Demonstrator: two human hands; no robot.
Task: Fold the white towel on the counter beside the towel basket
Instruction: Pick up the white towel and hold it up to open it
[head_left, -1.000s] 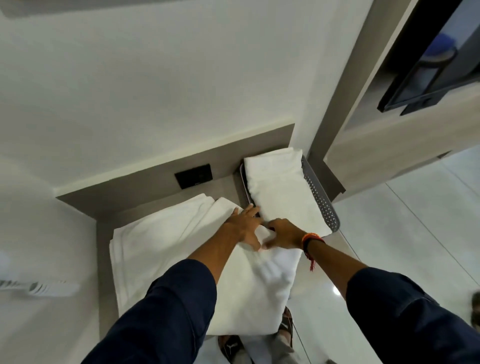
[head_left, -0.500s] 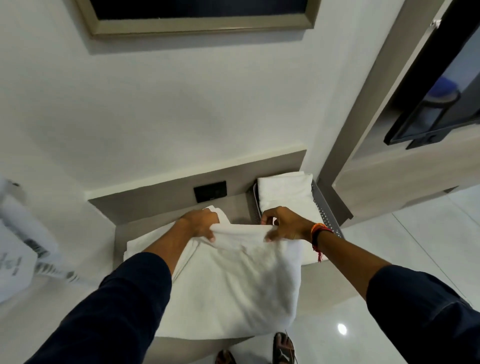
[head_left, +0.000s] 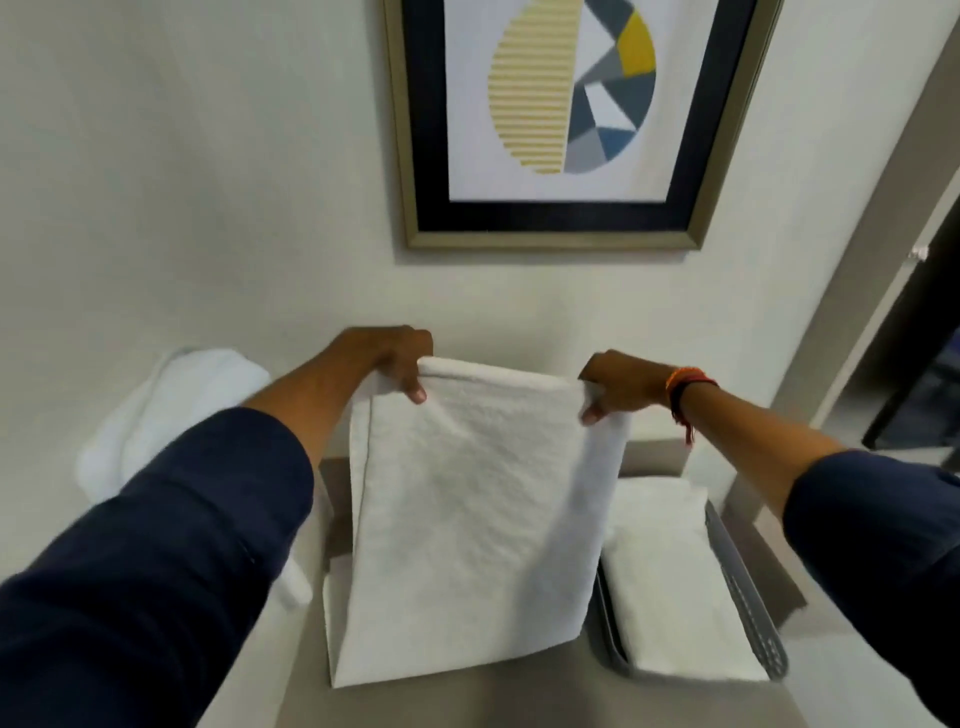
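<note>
A white towel (head_left: 467, 525) hangs upright in front of me, held by its top edge, with its lower edge resting on the grey-brown counter (head_left: 519, 701). My left hand (head_left: 389, 358) pinches the top left corner. My right hand (head_left: 621, 384), with an orange and black wristband, pinches the top right corner. To the right stands the grey perforated towel basket (head_left: 748, 597) with a folded white towel (head_left: 670, 582) inside it. The counter behind the lifted towel is hidden.
More white towelling (head_left: 171, 410) lies bunched at the left behind my left sleeve. A framed abstract picture (head_left: 561, 119) hangs on the wall above. A dark doorway or cabinet (head_left: 919, 364) stands at the far right.
Both hands have lifted the towel's top edge up off the counter and spread apart, so the towel now hangs upright. My head has tilted up, bringing the picture into view.
</note>
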